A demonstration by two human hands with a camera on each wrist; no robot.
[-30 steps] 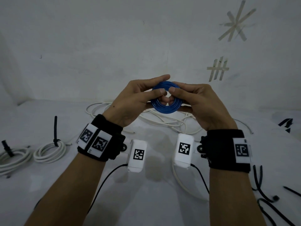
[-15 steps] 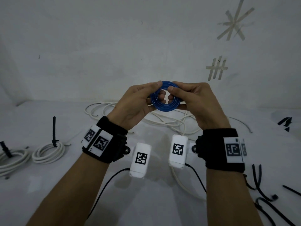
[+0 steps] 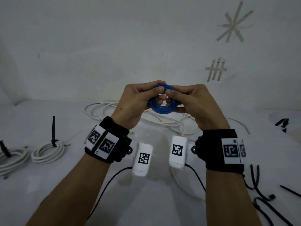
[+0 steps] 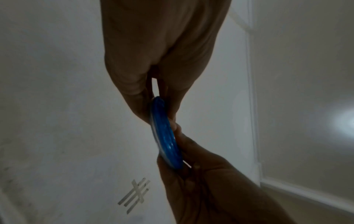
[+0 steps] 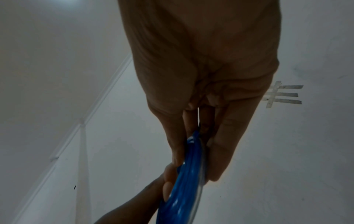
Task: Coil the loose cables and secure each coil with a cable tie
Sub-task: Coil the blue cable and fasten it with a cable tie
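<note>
Blue cable coil [image 3: 162, 104] aloft, rim pinched between left hand [image 3: 135, 103] and right hand [image 3: 195, 105] fingers.

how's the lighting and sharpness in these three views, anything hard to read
Head view: dim, even, sharp; blue coil clear between left hand and right hand. Left wrist view: hands backlit, dark, a glare patch at right. Right wrist view: soft, palm shadowed.

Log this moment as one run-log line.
left hand pinches blue coil | right hand pinches blue coil | coil untied, held above table | loose black ties on table
</note>
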